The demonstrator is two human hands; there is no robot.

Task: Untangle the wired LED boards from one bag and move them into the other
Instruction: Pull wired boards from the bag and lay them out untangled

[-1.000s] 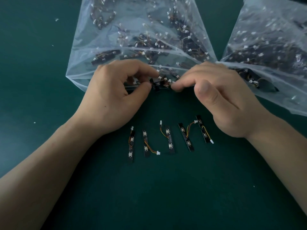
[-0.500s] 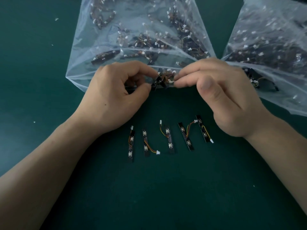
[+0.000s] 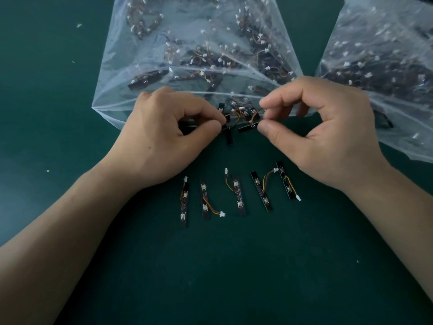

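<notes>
Nearest you on the green desk [image 3: 234, 277], five freed LED boards [image 3: 238, 198] lie side by side in a row. Beyond them, your left grip [image 3: 164, 137] and right grip [image 3: 328, 137] each pinch, thumb against forefinger, the tangled boards [image 3: 243, 118] at the mouth of the middle bag [image 3: 145, 55]. A second bag [image 3: 356, 31] lies farther right.

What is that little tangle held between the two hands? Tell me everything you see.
The tangle is a few narrow black strip boards linked by thin orange and yellow wires with tiny white plugs. The left hand pinches one side, the right hand the other, just before the clear bag's mouth. One board dangles downward.
</notes>
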